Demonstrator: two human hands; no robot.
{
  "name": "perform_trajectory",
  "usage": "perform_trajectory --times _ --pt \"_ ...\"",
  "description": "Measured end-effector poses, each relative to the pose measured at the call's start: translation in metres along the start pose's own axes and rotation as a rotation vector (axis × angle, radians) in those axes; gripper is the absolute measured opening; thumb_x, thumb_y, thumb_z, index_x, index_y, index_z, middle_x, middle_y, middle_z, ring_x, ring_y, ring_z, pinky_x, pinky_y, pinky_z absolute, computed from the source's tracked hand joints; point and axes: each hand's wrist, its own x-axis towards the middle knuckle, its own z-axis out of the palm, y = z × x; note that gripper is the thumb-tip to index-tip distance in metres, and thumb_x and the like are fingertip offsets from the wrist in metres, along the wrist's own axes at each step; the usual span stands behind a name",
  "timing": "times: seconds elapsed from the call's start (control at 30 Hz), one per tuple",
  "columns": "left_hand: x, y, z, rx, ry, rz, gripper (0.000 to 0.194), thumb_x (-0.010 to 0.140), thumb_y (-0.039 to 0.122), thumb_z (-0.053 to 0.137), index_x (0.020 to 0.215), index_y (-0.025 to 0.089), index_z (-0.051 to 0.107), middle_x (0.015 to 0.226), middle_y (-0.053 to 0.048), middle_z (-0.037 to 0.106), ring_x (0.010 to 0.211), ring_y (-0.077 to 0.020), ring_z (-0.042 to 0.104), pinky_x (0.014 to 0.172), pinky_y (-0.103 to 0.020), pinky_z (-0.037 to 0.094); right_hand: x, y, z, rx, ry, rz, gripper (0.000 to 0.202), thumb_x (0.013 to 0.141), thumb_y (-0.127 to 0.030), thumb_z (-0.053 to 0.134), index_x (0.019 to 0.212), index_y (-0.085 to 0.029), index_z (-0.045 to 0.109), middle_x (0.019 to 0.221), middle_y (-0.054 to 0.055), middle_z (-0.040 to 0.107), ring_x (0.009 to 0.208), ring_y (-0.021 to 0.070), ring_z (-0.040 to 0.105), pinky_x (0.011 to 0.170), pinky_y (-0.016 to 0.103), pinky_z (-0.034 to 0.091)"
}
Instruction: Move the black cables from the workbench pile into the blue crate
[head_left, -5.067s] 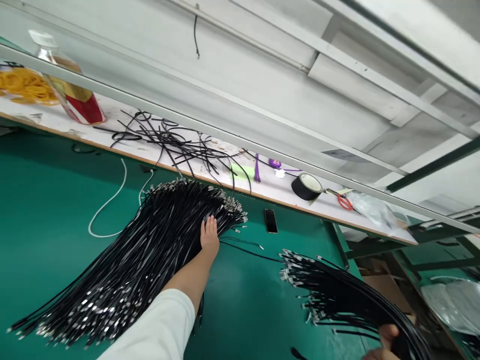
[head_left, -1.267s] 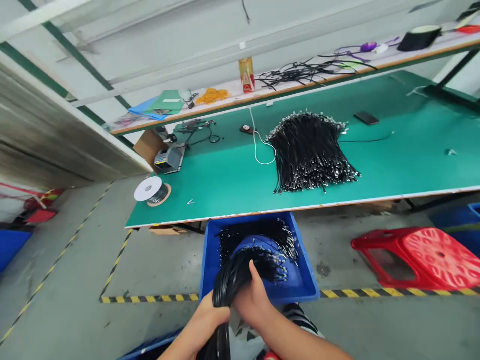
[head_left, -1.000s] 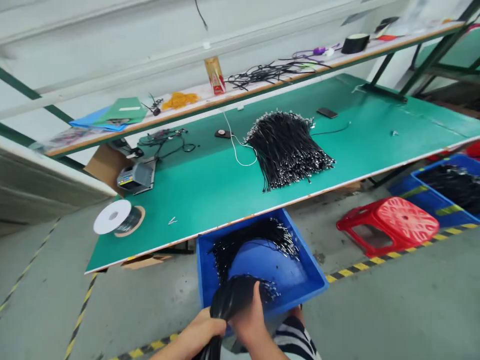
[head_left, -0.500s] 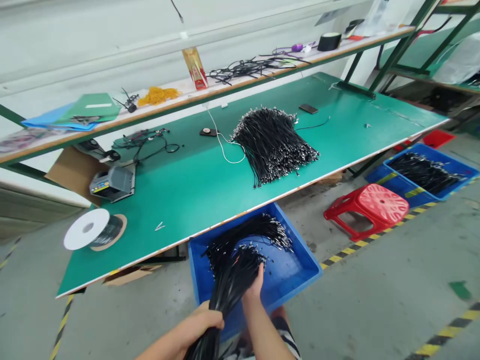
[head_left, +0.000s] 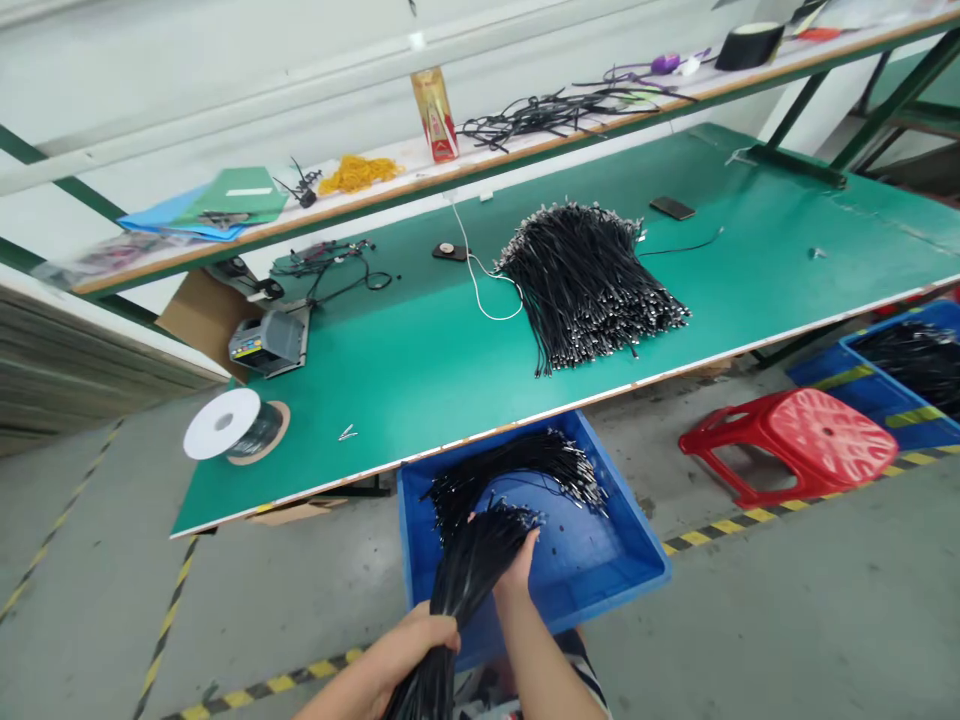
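Observation:
A thick bundle of black cables (head_left: 474,565) with metal tips is held between my two hands over a blue bin (head_left: 628,590). My left hand (head_left: 420,640) is wrapped round the lower part of the bundle. Near its tipped end, my right hand (head_left: 517,570) grips it from the right side, some fingers hidden behind the cables. Inside the bin, beyond the bundle, lies another batch of black cables (head_left: 517,465). On the green table (head_left: 405,360) a large fanned pile of black cables (head_left: 592,285) rests with silvery ends at both sides.
A wire spool (head_left: 225,425), a grey tape dispenser (head_left: 270,342) and two phones, one of them dark (head_left: 673,208), are on the table. Above it runs a shelf (head_left: 300,222) with loose cables. A red stool (head_left: 802,440) and a second blue bin (head_left: 832,375) stand at right.
The view has turned left, so table, stool and bins appear shifted right. Both hands keep their hold on the cable bundle, still over the bin.

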Motion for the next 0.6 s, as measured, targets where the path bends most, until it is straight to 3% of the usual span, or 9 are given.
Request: perform_trajectory --times 0.1,0.2,0.3,0.4,0.5,0.6 --pt "0.004 -0.003 0.000 -0.030 -0.047 -0.004 0.025 0.051 0.030 0.061 0.073 0.023 0.050 0.046 0.003 0.051 0.044 -0.0127 0.046 0.041 -0.022 0.034 0.002 -0.010 0.000 -0.004 0.132 -0.109 0.059 0.080 -0.075 0.057 0.093 -0.022 0.079 0.099 0.011 0.080 0.101 0.0316 0.074 0.103 0.053 0.051" --pt "0.014 -0.004 0.000 0.009 -0.136 0.001 0.029 0.048 0.029 0.063 0.074 0.023 0.052 0.046 0.003 0.052 0.043 -0.0128 0.047 0.040 -0.021 0.036 -0.001 -0.030 -0.006 -0.037 0.166 -0.170 0.046 0.079 -0.064 0.061 0.092 -0.024 0.079 0.093 0.005 0.080 0.093 0.0271 0.074 0.104 0.049 0.051" --pt "0.034 -0.008 -0.007 0.040 -0.265 0.006 0.032 0.046 0.028 0.065 0.075 0.023 0.054 0.047 0.003 0.054 0.045 -0.0144 0.050 0.040 -0.022 0.038 -0.012 -0.050 -0.021 -0.085 0.238 -0.243 0.037 0.074 -0.058 0.063 0.086 -0.026 0.077 0.089 0.003 0.079 0.094 0.0263 0.072 0.104 0.045 0.051" --pt "0.061 -0.011 -0.024 0.091 -0.433 -0.016 0.031 0.044 0.031 0.069 0.070 0.022 0.054 0.052 -0.001 0.059 0.046 -0.0172 0.054 0.042 -0.027 0.043 -0.027 -0.062 -0.041 -0.099 0.354 -0.281 0.032 0.071 -0.055 0.060 0.079 -0.027 0.074 0.082 0.003 0.079 0.093 0.0294 0.073 0.102 0.048 0.052" --pt "0.085 0.002 -0.038 0.236 -0.555 -0.051 0.025 0.044 0.029 0.069 0.064 0.022 0.055 0.052 -0.004 0.061 0.045 -0.0205 0.054 0.045 -0.035 0.049 -0.036 -0.073 -0.056 -0.109 0.421 -0.294 0.026 0.068 -0.050 0.060 0.077 -0.029 0.073 0.080 0.003 0.079 0.090 0.0309 0.073 0.103 0.053 0.051" --pt "0.088 0.029 -0.036 0.358 -0.543 -0.038 0.027 0.043 0.021 0.067 0.069 0.023 0.058 0.051 -0.003 0.060 0.047 -0.0230 0.055 0.050 -0.038 0.051 -0.034 -0.087 -0.058 -0.111 0.482 -0.315 0.025 0.067 -0.047 0.060 0.078 -0.029 0.073 0.080 0.004 0.079 0.091 0.0320 0.073 0.104 0.055 0.050"
